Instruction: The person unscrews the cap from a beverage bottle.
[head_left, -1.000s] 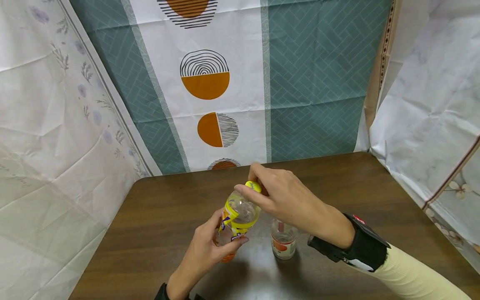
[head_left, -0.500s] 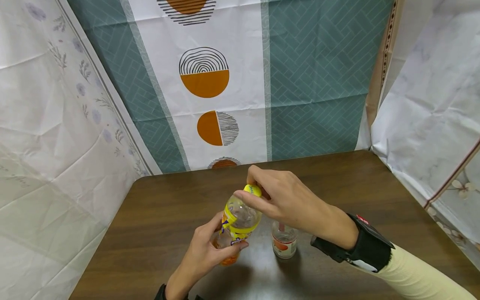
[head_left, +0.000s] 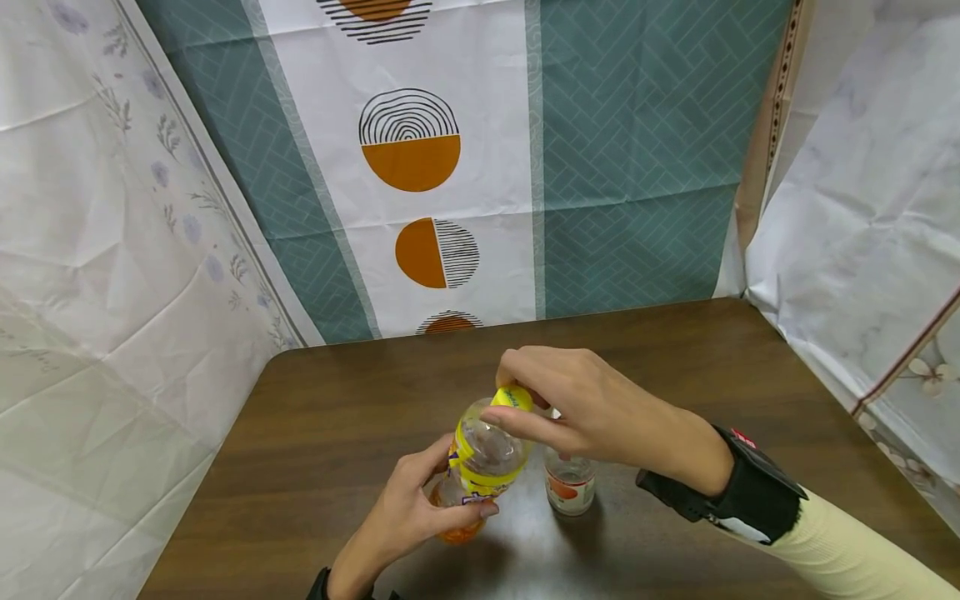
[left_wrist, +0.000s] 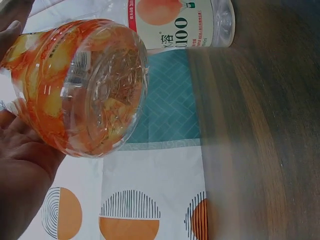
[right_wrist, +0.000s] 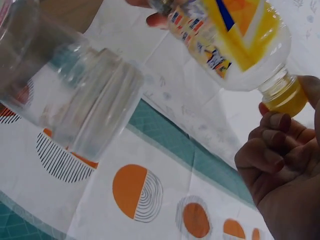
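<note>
My left hand [head_left: 405,512] grips a clear plastic drink bottle [head_left: 491,450] round its lower body, tilted above the table. It has a yellow and orange label; its ribbed base [left_wrist: 107,90] faces the left wrist camera. At its upper end, my right hand [head_left: 581,408] pinches the yellow cap [head_left: 513,397] between thumb and fingers. From the right wrist view, the cap [right_wrist: 287,102] sits at the end of the clear neck [right_wrist: 275,82]. Just right of the held bottle, a second clear bottle [head_left: 570,492] with a pale, peach-pictured label stands upright, its top partly hidden behind my right hand.
The dark brown wooden table [head_left: 337,433] spreads beneath both hands. Behind it hangs a teal and white cloth [head_left: 630,167] with orange circles. Pale sheets hang at the left [head_left: 112,292] and right [head_left: 847,225].
Both hands and the held bottle have shifted slightly towards me and to the right. The right fingers have changed their pose a little around the cap. The second bottle stays in place.
</note>
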